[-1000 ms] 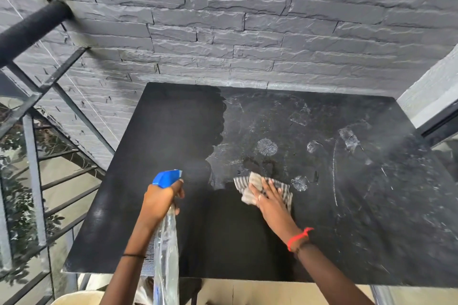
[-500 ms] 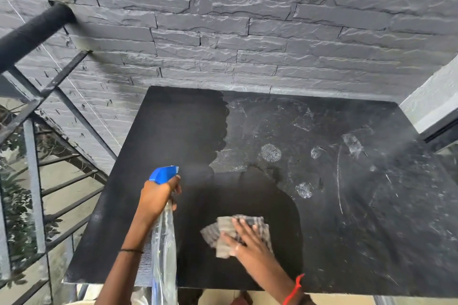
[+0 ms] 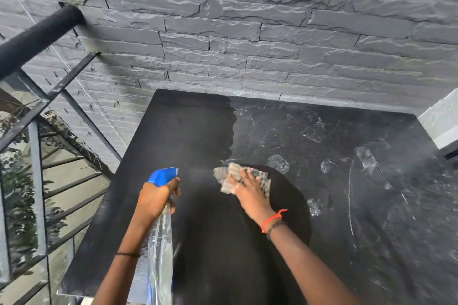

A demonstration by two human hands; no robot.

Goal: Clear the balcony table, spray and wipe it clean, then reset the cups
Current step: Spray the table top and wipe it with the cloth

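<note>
Both hands are over the black table (image 3: 188, 136): the left hand (image 3: 155, 199) is wrapped around the neck of a clear spray bottle (image 3: 160, 250), its blue nozzle (image 3: 162, 176) pointing right, and the right hand (image 3: 250, 192) lies flat, fingers spread, pressing a grey striped cloth (image 3: 231, 173) onto the tabletop near its middle. Nozzle and cloth are near each other but apart, with what may be a faint line of mist between them. Pale smears and round foamy patches (image 3: 279, 163) mark the table's right half, just beyond the cloth; the left half looks dark and matte. A red string bracelet (image 3: 272, 219) circles the right wrist, and a thin dark band (image 3: 127, 254) circles the left forearm. A grey stone wall (image 3: 247, 32) rises behind the table, and a black metal railing (image 3: 37, 37) runs along the left with foliage past it. The bottle's base is cut off at the bottom edge, and the wiping hand is slightly blurred.
</note>
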